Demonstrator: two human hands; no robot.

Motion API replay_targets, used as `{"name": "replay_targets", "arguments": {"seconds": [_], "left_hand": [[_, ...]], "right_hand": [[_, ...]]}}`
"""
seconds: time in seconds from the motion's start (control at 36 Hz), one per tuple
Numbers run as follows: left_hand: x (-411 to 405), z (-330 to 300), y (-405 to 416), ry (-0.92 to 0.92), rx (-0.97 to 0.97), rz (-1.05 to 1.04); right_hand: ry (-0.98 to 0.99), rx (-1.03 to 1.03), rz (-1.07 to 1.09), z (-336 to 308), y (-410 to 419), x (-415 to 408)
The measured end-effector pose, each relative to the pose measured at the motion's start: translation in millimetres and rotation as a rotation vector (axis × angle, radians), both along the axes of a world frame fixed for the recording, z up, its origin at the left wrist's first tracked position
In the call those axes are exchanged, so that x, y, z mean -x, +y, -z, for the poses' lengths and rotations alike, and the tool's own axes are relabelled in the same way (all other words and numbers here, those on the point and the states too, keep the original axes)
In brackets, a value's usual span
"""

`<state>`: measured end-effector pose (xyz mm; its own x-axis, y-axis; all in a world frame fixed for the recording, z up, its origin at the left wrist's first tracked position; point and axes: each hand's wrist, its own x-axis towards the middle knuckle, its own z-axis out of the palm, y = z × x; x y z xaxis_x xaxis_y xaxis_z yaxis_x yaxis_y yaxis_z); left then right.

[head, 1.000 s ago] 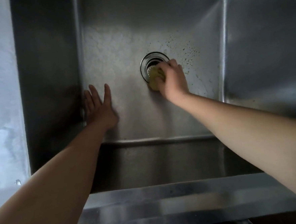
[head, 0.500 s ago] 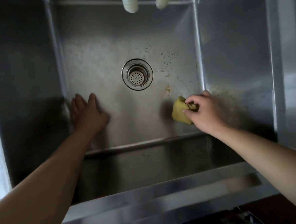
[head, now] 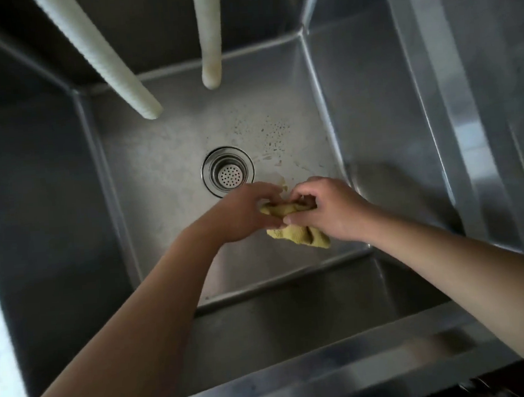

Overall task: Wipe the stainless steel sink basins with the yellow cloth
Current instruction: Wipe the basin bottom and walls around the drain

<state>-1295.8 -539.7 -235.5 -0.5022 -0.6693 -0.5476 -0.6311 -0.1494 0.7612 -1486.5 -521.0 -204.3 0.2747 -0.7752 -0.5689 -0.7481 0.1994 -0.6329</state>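
The yellow cloth [head: 297,237] is bunched up above the floor of the steel sink basin [head: 160,180], just right of the round drain strainer [head: 228,172]. Both hands hold it. My left hand [head: 244,213] pinches its left end with curled fingers. My right hand [head: 326,209] grips the right part, and a crumpled fold hangs out below that hand. Brown specks and smears mark the basin floor right of the drain.
Two white ribbed hoses [head: 105,60] [head: 209,37] hang down over the back of the basin. A steel divider wall [head: 372,103] stands on the right, with a rim beyond it. The front ledge of the sink [head: 343,366] runs below my arms.
My left hand left the basin floor at the left wall and came over to take the cloth. My right hand lifted the cloth off the floor near the right wall. The view tilted back.
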Motion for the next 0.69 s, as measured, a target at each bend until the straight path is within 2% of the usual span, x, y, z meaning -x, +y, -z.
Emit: {"name": "replay_targets", "arguments": {"seconds": [0.08,0.22,0.31,0.39,0.5,0.58,0.69], "left_hand": [[-3.4,-3.2,-7.3,-0.021,-0.055,-0.021],[-7.8,-13.5,-15.3,0.06,-0.161,-0.139],[-11.9,-9.1,-17.1,0.137,-0.26,-0.266],[-17.4,0.3,-21.5,0.18,-0.265,-0.449],[-33.8,21.9,-29.6,0.166,-0.247,-0.666],[-40.8,37.3,-35.9,0.186,-0.305,-0.782],[-47.5,56.9,-58.8,0.146,-0.28,-0.875]], "right_hand": [[0.005,-0.073,-0.055,-8.0,-7.3,10.5],[0.037,-0.171,-0.175,-2.8,-22.1,19.9],[-0.04,-0.237,-0.108,4.9,-33.9,19.6],[-0.131,-0.282,0.026,15.2,-45.3,16.1],[-0.112,-0.255,0.231,34.9,-64.7,7.9],[-0.046,-0.183,0.249,49.5,-82.4,-9.6],[0.05,-0.107,0.353,66.7,-115.1,-33.4]]}}
